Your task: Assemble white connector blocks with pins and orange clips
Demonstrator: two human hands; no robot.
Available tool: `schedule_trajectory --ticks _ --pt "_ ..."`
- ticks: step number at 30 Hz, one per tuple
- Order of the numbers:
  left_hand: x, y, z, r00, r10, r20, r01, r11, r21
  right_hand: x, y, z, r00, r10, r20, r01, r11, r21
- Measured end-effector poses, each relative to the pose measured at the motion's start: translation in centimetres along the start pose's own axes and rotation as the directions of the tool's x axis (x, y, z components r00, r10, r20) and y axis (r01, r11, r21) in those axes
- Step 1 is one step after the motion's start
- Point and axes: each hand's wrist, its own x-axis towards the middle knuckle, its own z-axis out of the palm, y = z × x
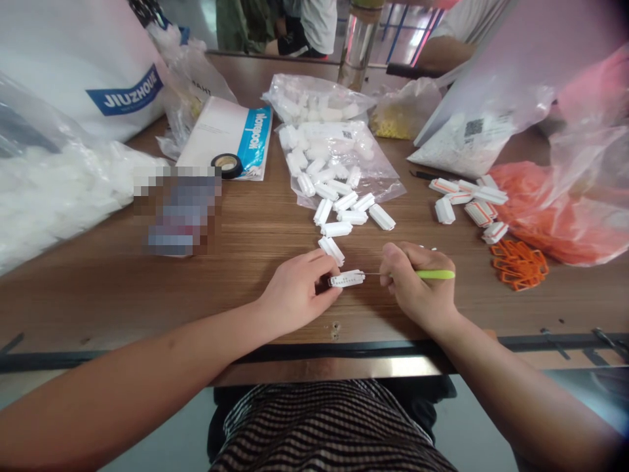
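Observation:
Between the thumb and fingers of my left hand (297,288) is a white plastic connector housing (348,279), its face showing rows of small holes. My right hand (417,285) is closed round a thin metal pick with a lime-green handle (436,275). The tip of the pick reaches the right end of the housing. Just above my left hand lies another white housing (331,250), with several more (352,217) spread beyond it. To the right of my right hand rests a pile of orange rectangular seals (519,264). Several housings with orange strips (479,213) lie behind the pile.
Clear bags of white housings (339,141) lie at the centre back. An orange-filled bag (565,216) stands right, a large bag of white parts (63,190) left. A notebook (216,131) carries black tape (227,165); a blurred-out object (184,213) lies nearby. People sit opposite.

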Motion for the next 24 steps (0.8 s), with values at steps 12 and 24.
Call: schedule_trajectory --ticks 12,24 --pt "0.05 0.11 -0.14 1.0 -0.001 0.008 0.001 1.0 0.01 0.06 -0.12 0.19 1.0 0.006 0.009 -0.006 1.0 0.003" --pt "-0.03 -0.13 0.08 1.0 -0.002 -0.006 0.002 1.0 0.008 0.36 -0.33 0.23 0.991 -0.078 0.104 0.089 0.991 -0.098"
